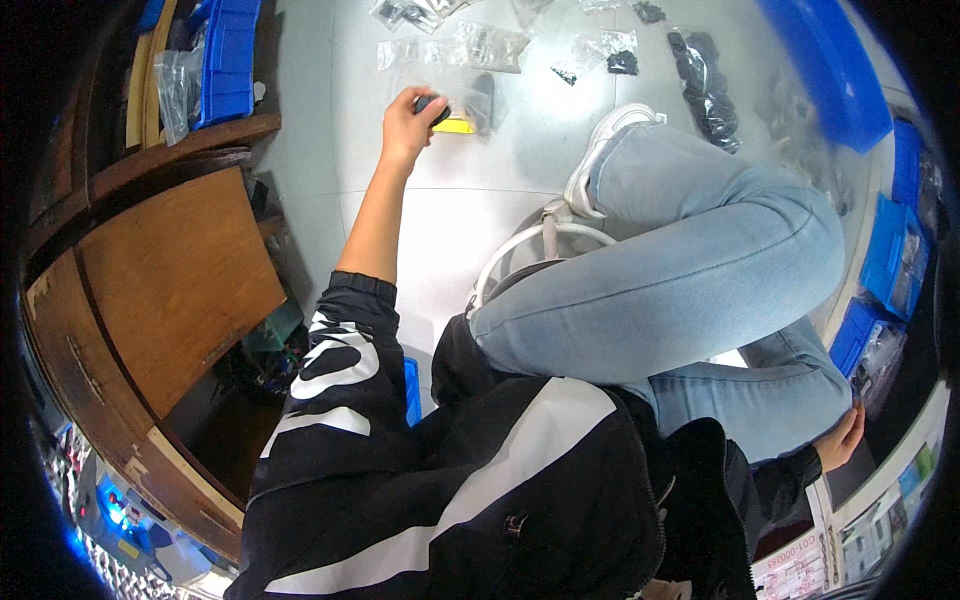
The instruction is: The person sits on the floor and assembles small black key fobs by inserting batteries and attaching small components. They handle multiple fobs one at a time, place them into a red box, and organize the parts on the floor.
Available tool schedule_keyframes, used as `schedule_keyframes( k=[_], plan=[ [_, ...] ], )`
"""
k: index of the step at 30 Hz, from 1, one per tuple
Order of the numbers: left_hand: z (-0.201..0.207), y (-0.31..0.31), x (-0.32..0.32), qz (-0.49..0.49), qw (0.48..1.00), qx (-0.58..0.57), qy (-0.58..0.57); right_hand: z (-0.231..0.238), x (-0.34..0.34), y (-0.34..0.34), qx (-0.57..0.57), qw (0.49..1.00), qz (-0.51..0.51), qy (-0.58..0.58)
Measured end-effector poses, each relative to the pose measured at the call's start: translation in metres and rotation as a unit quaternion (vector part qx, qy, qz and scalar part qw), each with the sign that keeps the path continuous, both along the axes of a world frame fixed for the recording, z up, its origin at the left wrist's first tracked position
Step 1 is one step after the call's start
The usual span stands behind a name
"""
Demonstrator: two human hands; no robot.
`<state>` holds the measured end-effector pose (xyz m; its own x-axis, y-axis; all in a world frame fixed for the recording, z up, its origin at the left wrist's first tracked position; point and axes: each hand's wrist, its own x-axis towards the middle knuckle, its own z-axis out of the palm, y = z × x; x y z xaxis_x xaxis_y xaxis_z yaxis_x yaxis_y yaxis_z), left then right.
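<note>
My left hand (405,130) reaches out over the floor, its fingers closed round a small black rounded object (433,110) whose kind I cannot make out. Right beside that hand lies a clear plastic bag (483,100) with something dark in it, along with a flat yellow piece (455,126). On the far right my right hand (840,440) is beside my knee, its fingers stretched out and nothing visible in them. Next to its fingertips stands a blue bin (855,335) with clear bags in it.
Clear bags (490,45) of small parts and a long bag of black pieces (705,90) lie on the pale floor (440,235). A blue crate (228,60) stands by wooden furniture (180,280) on the left. More blue bins (890,250) line the right side. A white-rimmed stool (500,260) shows beneath my leg.
</note>
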<state>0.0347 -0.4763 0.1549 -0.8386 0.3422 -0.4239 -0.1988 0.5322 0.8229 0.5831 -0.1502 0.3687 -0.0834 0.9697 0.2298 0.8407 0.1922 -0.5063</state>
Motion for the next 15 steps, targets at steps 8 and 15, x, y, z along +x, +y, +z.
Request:
schedule_keyframes(
  k=[8, 15],
  plan=[
    [-0.019, 0.014, 0.082, -0.287, 0.911, -0.210, 0.206, 0.001, -0.005, -0.003, -0.002, 1.000, -0.009, 0.004],
    [-0.083, 0.006, 0.141, -0.324, 0.889, -0.305, 0.104, 0.002, 0.001, 0.001, 0.001, 0.999, -0.021, -0.027]
  ],
)
